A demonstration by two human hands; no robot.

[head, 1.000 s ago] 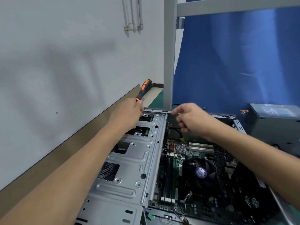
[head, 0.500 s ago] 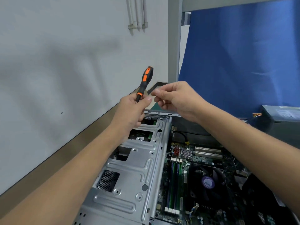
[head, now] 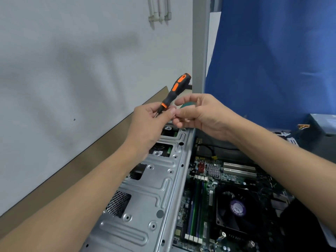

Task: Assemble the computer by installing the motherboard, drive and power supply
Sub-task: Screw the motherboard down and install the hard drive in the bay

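A: Head view, both hands raised together. The left hand (head: 147,120) curls round the screwdriver (head: 174,90) low on its shaft, just under the orange collar, handle tilted up toward the wall (head: 72,60).
B: And the right hand (head: 200,113)?
A: Fingertips drawn in, touching the left thumb tip. Whether they pinch anything, I can't tell.
B: The parts?
A: Motherboard (head: 214,179) lies flat below the hands, its fan (head: 236,208) nearer us. The metal drive cage (head: 151,193) sits just beside it on the left, under the left forearm. The grey power supply (head: 321,124) is far right, by the blue curtain (head: 272,60)
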